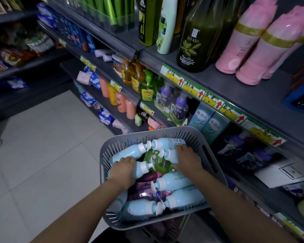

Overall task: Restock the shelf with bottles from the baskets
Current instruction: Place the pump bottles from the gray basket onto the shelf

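Your left hand (123, 170) curls over a pale-blue, white-capped bottle (142, 168). Your right hand (187, 158) grips a matching second bottle (170, 154). Both lie in the grey slotted basket (197, 137).

1. A pale tiled floor (42, 155) with thin grout lines fills the 8 o'clock area.
2. Dark grey shelving (253, 95) runs from 11 o'clock to 4 o'clock, edged with yellow-green price tags (197, 88).
3. A second dark rack (30, 63) stands at 10 o'clock; its goods are blurred, perhaps packets.
4. The light is dim.
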Motion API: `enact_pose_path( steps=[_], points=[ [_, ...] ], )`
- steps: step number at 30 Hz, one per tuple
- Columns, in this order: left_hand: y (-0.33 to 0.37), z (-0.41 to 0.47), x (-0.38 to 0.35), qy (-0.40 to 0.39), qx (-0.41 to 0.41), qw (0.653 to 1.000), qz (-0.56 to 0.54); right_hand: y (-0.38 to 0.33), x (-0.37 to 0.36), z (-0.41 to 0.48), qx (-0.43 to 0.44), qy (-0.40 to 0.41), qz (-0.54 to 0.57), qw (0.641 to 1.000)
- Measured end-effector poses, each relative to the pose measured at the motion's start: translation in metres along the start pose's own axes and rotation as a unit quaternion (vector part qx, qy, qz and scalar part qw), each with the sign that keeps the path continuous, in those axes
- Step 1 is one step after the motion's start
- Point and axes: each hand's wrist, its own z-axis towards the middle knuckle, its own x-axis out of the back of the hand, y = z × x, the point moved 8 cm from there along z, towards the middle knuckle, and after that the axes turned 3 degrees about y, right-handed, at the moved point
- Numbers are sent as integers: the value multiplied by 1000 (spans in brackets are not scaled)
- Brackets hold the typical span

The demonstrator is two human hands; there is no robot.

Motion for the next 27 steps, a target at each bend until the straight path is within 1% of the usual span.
enact_pose_path(
  steps=[3,7,9,13,16,19,20,22,23,25,27],
  points=[
    [2,6,-2,-9,0,1000,12,-6,-8,5,-19,-5,-31,999],
    [3,9,-5,-14,6,999,29,-4,-9,10,-26,24,-52,998],
    [3,10,-4,-11,5,999,32,-1,-7,12,-15,30,-52,998],
    [3,11,0,-13,-3,1000,17,-1,0,11,34,33,-47,998],
    [1,10,9,3,6,1000,-9,4,9,8,47,38,5,998],
    [0,7,30,49,21,997,-54,13,22,4,40,68,109,991],
    [0,5,38,65,27,994,-82,16,25,3,34,75,161,983],
    [1,1,54,97,42,984,-141,20,31,-1,24,87,275,957],
    [2,-1,62,111,50,978,-172,22,35,-3,19,91,333,938],
    [7,-6,77,138,55,961,-233,23,44,-7,6,93,447,890],
    [15,-12,94,165,50,948,-269,23,55,-11,-9,93,532,842]
  ],
)
